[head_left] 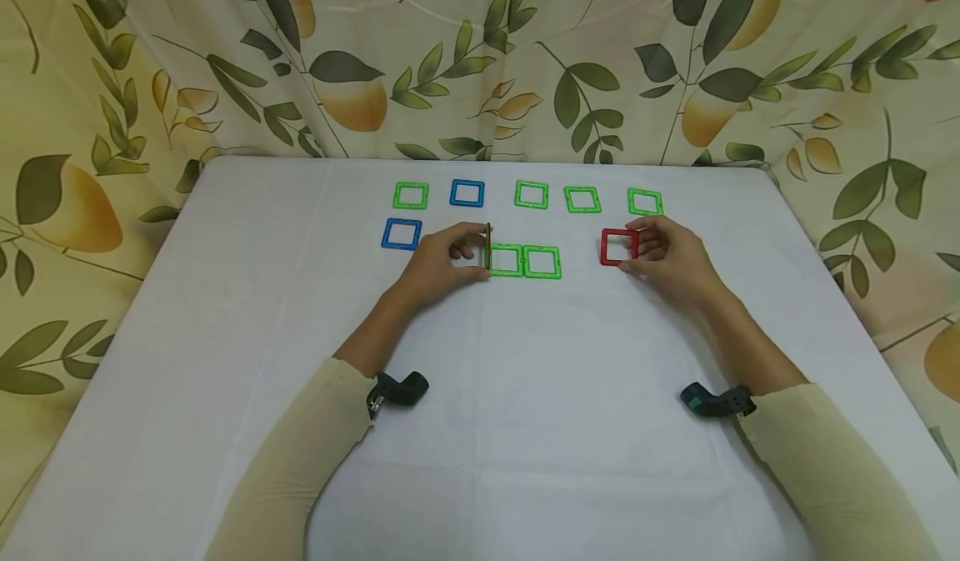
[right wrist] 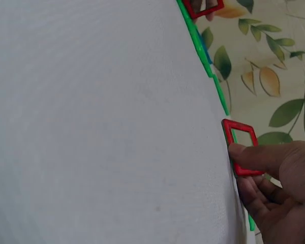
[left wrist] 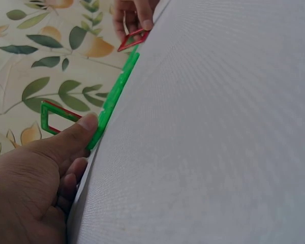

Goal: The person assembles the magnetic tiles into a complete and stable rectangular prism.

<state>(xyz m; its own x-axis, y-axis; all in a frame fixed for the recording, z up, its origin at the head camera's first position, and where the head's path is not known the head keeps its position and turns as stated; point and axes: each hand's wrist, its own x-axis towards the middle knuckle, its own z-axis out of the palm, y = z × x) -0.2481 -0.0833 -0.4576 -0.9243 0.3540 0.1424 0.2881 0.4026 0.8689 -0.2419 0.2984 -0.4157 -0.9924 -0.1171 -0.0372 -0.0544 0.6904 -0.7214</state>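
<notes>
My left hand [head_left: 441, 265] pinches an upright square magnetic tile [left wrist: 44, 117], seen edge-on from the head. It shows green to the left wrist camera with some red behind, and red in the right wrist view. The upright tile stands at the left edge of two flat green square tiles [head_left: 543, 276] that lie side by side. To the right, my right hand [head_left: 675, 261] holds a red square tile [head_left: 603, 247] by its right side between thumb and fingers. That red tile is tilted up in the right wrist view, apart from the green pair.
Along the back lie several flat square frames: a green one [head_left: 410, 207], a blue one [head_left: 467, 204] and more green ones [head_left: 582, 210] to the right. Another blue tile [head_left: 387, 234] is just left of my left hand. A leaf-patterned cloth [head_left: 450, 111] hangs behind the white table [head_left: 480, 419].
</notes>
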